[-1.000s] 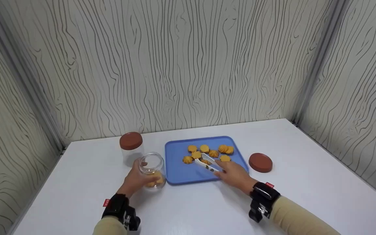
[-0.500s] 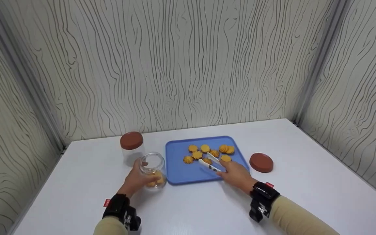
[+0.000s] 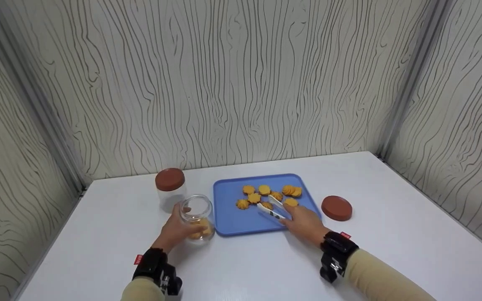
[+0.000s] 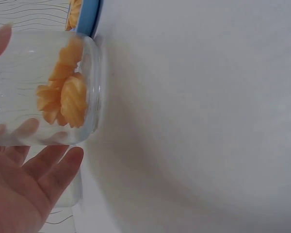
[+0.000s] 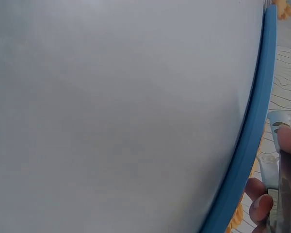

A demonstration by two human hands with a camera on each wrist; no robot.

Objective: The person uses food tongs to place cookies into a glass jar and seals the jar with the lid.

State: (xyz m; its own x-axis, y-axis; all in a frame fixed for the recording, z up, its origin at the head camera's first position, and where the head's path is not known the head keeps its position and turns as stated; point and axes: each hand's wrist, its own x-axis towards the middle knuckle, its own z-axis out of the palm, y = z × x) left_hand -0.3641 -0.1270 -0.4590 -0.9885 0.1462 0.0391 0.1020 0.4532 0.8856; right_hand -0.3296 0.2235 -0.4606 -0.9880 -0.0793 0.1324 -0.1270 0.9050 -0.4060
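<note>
My left hand grips a clear, lidless glass jar, thumb on one side and fingers on the other. Several golden cookies lie at the bottom of the jar, which stands beside a blue tray. Over the tray's front part, my right hand holds a pair of white-tipped tongs by the handle. The tongs' tips are spread, one on either side of a ridged cookie. Other cookies are scattered around it, some flat and some swirled.
Behind the left hand stands a second jar with a red-brown lid on. Another red-brown lid lies on the white table to the right of the tray. Wood-grain panels enclose the back and sides.
The tongs have shifted slightly right, away from the flower-shaped cookie in the middle, to straddle the ridged one near the front. The left hand and jar keep their place.
</note>
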